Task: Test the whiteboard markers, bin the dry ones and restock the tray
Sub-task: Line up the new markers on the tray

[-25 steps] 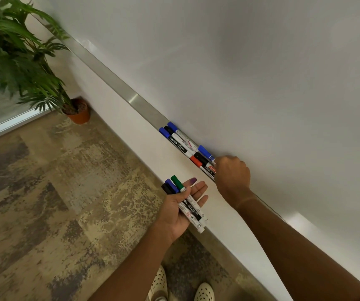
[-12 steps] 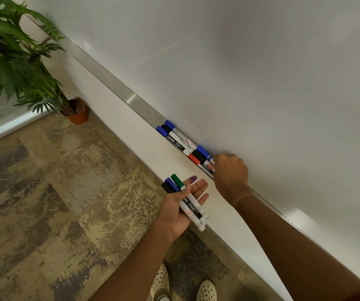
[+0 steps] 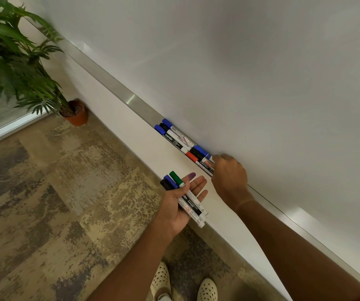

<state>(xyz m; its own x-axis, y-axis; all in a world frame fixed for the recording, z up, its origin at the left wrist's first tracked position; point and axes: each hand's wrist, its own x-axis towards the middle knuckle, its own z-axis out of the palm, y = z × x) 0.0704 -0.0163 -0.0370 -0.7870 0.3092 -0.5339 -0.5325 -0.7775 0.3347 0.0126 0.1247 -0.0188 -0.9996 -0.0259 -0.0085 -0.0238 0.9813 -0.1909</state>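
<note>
Your right hand (image 3: pixel 229 177) has barely moved over the last second: it stays curled at the near end of the markers in the tray (image 3: pixel 183 144), knuckles up, fingertips hidden. It touches the red-capped marker (image 3: pixel 193 157) and its neighbours, but you cannot tell from here whether the fingers actually pinch one or just rest on them. Your left hand (image 3: pixel 181 205) is still held flat, palm up, just below the tray (image 3: pixel 131 98), thumb laid over three spare markers (image 3: pixel 191 206) with green, blue and black caps; the fingers are straight, not wrapped.

The row in the tray looks the same as before, two groups lying end to end against the whiteboard (image 3: pixel 239 72). Nothing has left the tray and nothing new has gone in, so the restocking judged from this is paused mid-step. The board shows no test strokes near your hands. No bin is in view; a potted plant (image 3: pixel 22 68) stands in the corner
</note>
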